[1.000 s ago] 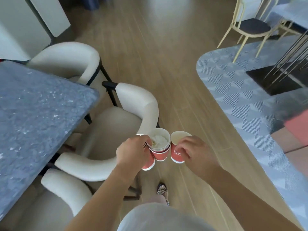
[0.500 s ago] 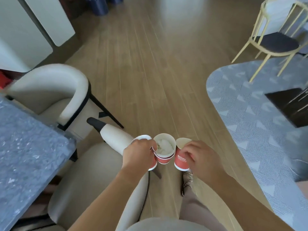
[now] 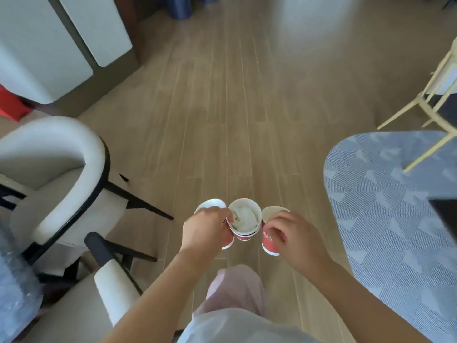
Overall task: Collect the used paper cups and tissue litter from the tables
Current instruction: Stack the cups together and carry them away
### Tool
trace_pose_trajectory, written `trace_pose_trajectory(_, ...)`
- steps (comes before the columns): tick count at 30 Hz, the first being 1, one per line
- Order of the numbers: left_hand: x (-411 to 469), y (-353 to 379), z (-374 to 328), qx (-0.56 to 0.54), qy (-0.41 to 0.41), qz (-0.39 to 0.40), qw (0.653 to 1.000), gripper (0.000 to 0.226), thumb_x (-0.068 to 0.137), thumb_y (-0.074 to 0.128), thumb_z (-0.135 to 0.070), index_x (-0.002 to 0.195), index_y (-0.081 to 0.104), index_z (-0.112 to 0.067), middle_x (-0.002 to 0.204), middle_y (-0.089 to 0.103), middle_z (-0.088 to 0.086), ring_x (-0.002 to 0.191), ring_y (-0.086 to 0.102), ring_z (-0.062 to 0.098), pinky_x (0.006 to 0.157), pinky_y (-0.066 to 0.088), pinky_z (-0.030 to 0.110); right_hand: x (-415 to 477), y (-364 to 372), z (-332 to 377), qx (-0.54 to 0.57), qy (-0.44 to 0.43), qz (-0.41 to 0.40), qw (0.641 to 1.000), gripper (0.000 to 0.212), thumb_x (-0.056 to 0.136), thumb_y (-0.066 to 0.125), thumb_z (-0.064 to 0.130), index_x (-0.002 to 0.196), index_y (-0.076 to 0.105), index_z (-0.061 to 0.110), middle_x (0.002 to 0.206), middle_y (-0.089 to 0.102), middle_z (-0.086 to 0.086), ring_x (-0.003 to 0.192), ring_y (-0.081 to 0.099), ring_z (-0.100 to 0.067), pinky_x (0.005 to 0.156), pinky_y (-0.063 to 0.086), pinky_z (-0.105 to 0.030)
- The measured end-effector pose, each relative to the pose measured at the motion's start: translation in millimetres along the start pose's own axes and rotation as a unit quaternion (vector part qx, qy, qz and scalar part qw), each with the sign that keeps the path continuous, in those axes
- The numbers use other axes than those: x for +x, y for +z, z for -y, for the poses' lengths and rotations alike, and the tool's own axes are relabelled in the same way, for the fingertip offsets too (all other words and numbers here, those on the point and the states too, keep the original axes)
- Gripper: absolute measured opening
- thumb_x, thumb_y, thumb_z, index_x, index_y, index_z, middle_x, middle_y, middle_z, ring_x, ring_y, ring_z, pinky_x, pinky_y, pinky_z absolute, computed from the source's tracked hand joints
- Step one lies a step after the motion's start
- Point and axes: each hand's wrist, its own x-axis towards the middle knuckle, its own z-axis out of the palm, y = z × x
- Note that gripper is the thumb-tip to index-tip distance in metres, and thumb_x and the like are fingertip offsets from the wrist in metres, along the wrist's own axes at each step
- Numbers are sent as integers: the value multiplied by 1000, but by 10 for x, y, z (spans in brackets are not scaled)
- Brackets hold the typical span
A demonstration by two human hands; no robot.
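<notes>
I carry red paper cups in front of me over the wooden floor. My left hand (image 3: pixel 206 229) pinches the rims of two cups: an empty one (image 3: pixel 210 205) at the left and a stacked one (image 3: pixel 244 216) stuffed with crumpled white tissue (image 3: pixel 247 217). My right hand (image 3: pixel 294 233) grips a third red cup (image 3: pixel 269 241) by its rim and side. The three cups hang close together, upright.
Two cream armchairs (image 3: pixel 57 169) with black legs stand at the left, beside a grey table edge (image 3: pixel 14 280). A blue-grey patterned rug (image 3: pixel 390 219) lies at the right, with a pale wooden chair (image 3: pixel 437 100) beyond it. Wooden floor (image 3: pixel 235 107) stretches ahead.
I have walked forward: the grey table and armchairs slid back and left, the rug moved right. Both hands still hold the cups the same way.
</notes>
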Motion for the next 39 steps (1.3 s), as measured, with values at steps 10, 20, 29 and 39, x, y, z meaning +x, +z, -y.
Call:
trace_pose_trajectory(10,2296,-207,15,-43,-47,-3,998,24,82,54,-25,101,63,-36,97,64,-11,85,57,15,64,39,22,2402,-207,-579,10,-45,11,999,12,82,62,8,77,67,18,85,64,8,82,56,-12,64,39,-23)
trace_pose_trajectory(20,4651,-940,110,-14,-52,-17,998,23,84,49,-25,99,61,-37,91,60,-10,73,50,13,58,33,21,4871,-501,-832,33,-46,-6,998,14,79,63,3,75,67,16,81,65,7,77,57,-13,62,31,-15)
trace_pose_trajectory(29,6949,-1075,-90,-38,-48,-8,998,25,78,50,-21,92,61,-38,71,49,-14,65,47,12,48,27,18,7017,-708,-1607,58,-10,-29,998,15,80,61,6,75,67,18,86,64,11,83,56,-12,68,45,-30)
trace_pose_trajectory(39,9378,-1541,-357,-68,-84,-18,994,22,74,55,-23,91,62,-37,87,62,-12,72,54,14,56,35,22,9518,-1262,-2199,72,-57,3,996,18,80,60,5,74,65,21,82,58,16,82,51,-8,64,47,-32)
